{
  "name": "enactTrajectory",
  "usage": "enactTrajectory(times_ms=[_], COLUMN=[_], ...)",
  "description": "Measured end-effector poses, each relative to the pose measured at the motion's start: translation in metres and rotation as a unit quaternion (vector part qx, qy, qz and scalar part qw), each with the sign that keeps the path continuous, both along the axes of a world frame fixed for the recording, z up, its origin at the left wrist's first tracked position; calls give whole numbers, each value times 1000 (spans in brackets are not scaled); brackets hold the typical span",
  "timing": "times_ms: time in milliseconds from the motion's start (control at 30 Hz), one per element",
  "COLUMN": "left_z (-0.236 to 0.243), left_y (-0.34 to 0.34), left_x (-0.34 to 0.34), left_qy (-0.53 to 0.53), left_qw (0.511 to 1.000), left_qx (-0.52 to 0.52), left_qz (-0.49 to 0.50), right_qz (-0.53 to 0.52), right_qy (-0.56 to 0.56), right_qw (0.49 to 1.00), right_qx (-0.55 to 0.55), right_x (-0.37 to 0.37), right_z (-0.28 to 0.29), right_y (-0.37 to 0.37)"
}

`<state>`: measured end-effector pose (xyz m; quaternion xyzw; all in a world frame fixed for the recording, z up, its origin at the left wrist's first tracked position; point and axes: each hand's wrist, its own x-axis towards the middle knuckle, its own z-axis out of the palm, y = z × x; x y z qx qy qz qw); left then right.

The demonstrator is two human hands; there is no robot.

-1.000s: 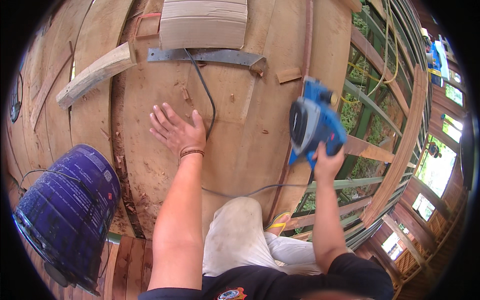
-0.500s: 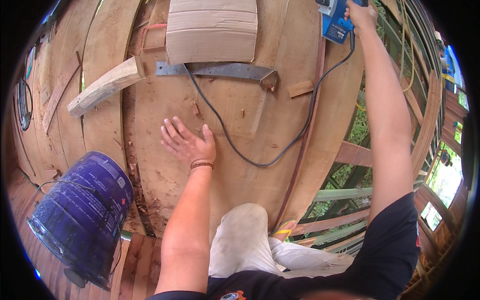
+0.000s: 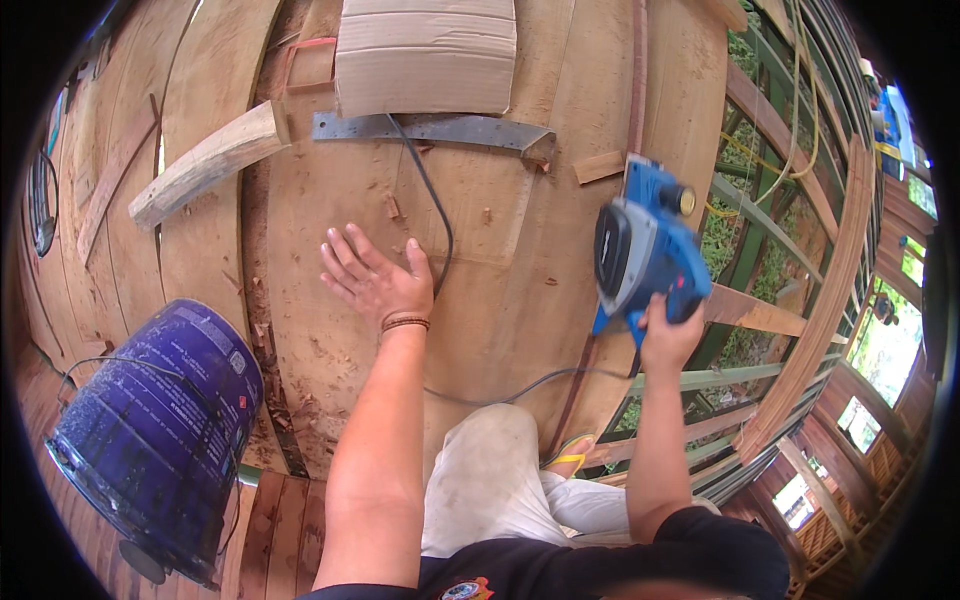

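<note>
- Hands work apart: the left hand (image 3: 378, 282) lies flat, fingers spread, on the wide pale wooden plank surface (image 3: 520, 260); the right hand (image 3: 668, 335) is clamped around the handle of a blue electric hand planer (image 3: 645, 250), held raised above the surface's right edge.
- A black power cord (image 3: 435, 215) runs across the surface, passing just beside the left thumb.
- Wood chips dot the surface; a grey metal strip (image 3: 430, 128) and a folded brown cardboard piece (image 3: 425, 50) lie at its far end.
- A dark blue plastic bucket (image 3: 160, 420) sits at the lower left.
- Open timber framing (image 3: 800, 300) with greenery shows to the right.
- Left arm reaches straight forward; right forearm points upward.
</note>
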<state>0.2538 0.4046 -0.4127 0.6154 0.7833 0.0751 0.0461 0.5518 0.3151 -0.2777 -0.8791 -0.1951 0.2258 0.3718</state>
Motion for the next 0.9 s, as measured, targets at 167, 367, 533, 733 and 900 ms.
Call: enactTrajectory(times_ms=[167, 367, 533, 733, 900], left_z=[0, -1, 1, 2, 1], left_y=[0, 1, 0, 2, 1], left_x=[0, -1, -1, -1, 2], left_qy=[-1, 10, 17, 21, 6], left_qw=[1000, 1000, 1000, 1000, 1000], left_qx=[4, -2, -15, -20, -7], left_qz=[-1, -7, -13, -8, 2], right_qz=[41, 134, 177, 220, 187], right_qy=[-17, -81, -102, -70, -54], right_qw=[999, 986, 975, 967, 978], right_qx=[31, 58, 91, 111, 79], right_x=[16, 101, 151, 152, 87], right_z=[-3, -18, -23, -29, -12], right_y=[29, 237, 389, 382, 210])
